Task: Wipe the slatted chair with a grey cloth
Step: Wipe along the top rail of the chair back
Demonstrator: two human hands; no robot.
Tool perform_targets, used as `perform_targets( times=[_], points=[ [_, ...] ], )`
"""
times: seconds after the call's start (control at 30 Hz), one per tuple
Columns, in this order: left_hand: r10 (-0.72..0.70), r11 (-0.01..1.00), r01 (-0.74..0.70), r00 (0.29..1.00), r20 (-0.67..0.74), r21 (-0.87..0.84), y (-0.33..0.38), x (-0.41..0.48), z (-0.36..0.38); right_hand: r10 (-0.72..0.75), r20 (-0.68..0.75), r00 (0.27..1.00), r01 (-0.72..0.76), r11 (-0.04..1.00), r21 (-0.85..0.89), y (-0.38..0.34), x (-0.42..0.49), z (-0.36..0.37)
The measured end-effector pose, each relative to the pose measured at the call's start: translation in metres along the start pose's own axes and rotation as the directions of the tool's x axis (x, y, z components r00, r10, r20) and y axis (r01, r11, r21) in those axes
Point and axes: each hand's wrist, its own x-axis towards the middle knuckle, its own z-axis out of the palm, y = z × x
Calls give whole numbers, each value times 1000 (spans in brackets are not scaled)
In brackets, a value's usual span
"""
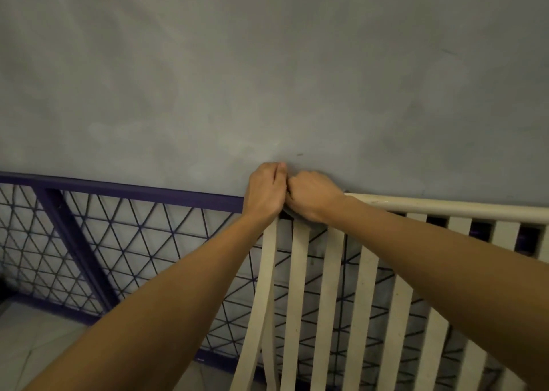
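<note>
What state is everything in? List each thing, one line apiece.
slatted chair: upright, in front of the purple railing.
right hand: curled over the chair's top rail, on the grey cloth.
grey cloth: mostly hidden under the right hand.
left hand: fingers curled at the chair's top corner, touching the right hand; grip hidden.

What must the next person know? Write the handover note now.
Left hand: curled over the top left corner of the chair; whether it also holds cloth is hidden.
Right hand: right beside it, gripping the grey cloth, which shows only as a sliver beneath the hand.
Chair: its back faces the camera and stands in front of a purple mesh railing.
Done: wiping is at that corner; what was wiped earlier cannot be told.
Left: probably the top rail to the right and the slats below, which show specks.
</note>
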Motion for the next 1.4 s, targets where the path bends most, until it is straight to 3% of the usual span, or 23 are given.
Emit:
perform_targets(
  times=[0.1,0.2,0.37,0.5,0.57,0.67,0.77,0.93,1.03,1.2,1.3,1.4],
  points=[
    [19,1000,-19,1000,9,8,-2,0,4,-136,-47,990,139,989,53,10,-8,4],
    [-70,994,71,997,6,-82,4,5,0,-159,-35,987,161,984,79,12,-7,2],
    [-161,977,159,987,-2,-144,8,14,-2,5,-60,998,-7,999,-42,10,-10,-4],
    [-170,971,163,985,-25,-174,12,8,8,92,-14,996,-90,993,73,8,-4,-2],
    [-187,969,178,982,-36,-170,10,5,11,44,-27,999,-41,993,111,13,-6,0],
    [-194,974,189,981,-26,-126,7,5,9,-98,-58,994,99,995,10,16,-17,5],
    [-149,986,145,988,-38,-85,11,3,10,-109,-101,989,105,993,-51,14,-26,6],
    [80,988,-80,997,10,130,11,-3,18,55,-105,993,-62,995,-72,6,-25,-2],
    [103,990,-100,994,-26,100,12,1,23,88,-107,990,-95,994,-57,6,-23,-5],
    [152,980,-146,988,-30,134,10,-10,25,2,-164,986,-15,997,-75,13,-32,3],
    [102,983,-100,995,-5,153,13,-10,27,-41,-201,979,27,997,-72,17,-38,8],
    [59,984,-61,998,15,166,14,-9,31,16,-150,989,-33,993,-113,16,-38,1]
  ],
)
